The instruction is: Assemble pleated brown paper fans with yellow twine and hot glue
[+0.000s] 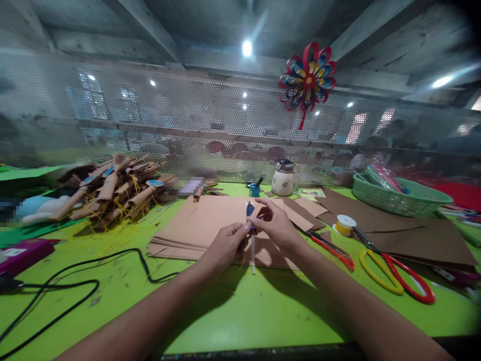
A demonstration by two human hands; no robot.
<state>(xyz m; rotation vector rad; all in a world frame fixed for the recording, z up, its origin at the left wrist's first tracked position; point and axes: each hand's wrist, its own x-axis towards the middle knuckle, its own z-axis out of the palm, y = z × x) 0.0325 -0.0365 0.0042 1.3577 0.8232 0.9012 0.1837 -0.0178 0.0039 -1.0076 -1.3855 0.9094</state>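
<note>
Both hands meet over a stack of tan paper sheets (pixel 214 210). My left hand (pixel 229 243) is closed, its thumb and fingers pinched at the lower end of a small dark-blue piece (pixel 249 209). My right hand (pixel 278 223) is closed on the same blue piece from the other side, its index finger bent over the top beside a bit of brown paper. What exactly the blue piece is, I cannot make out. A narrow white strip (pixel 253 255) hangs below the fingers.
Rolled brown-paper pieces with yellow threads (pixel 116 193) pile up at left. A black cable (pixel 93 258) crosses the green table. Scissors (pixel 391 268), red-handled scissors (pixel 334 250), a yellow thread spool (pixel 344 225) and a green basket (pixel 402 195) lie right. Behind stand a blue bottle (pixel 254 190) and jug (pixel 282 180).
</note>
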